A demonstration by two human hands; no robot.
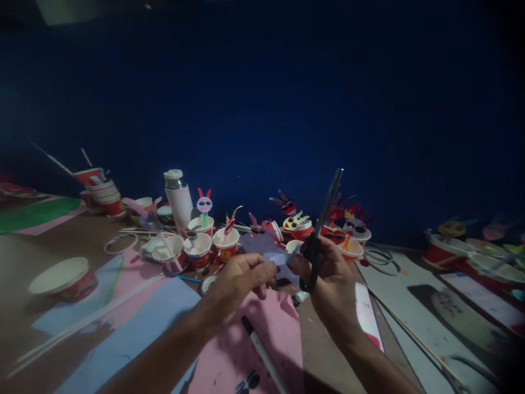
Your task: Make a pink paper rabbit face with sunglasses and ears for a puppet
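Observation:
A pale lilac piece of paper is pinched in the fingers of my left hand. In my right hand is a pair of scissors with black handles, its blades together and pointing up, away from the paper. My right thumb also reaches the paper's edge. Beneath both hands lies a pink sheet with dark shapes drawn near its lower edge. A marker with a black tip rests across that sheet. Just behind my hands stands a paper cup, partly hidden by the scissors hand.
Several paper cups with bunny-faced figures, such as the red-eared bunny, line the back. A white flask stands behind them. A tipped bowl-like cup and blue sheets are left. A phone lies right, beside a white board.

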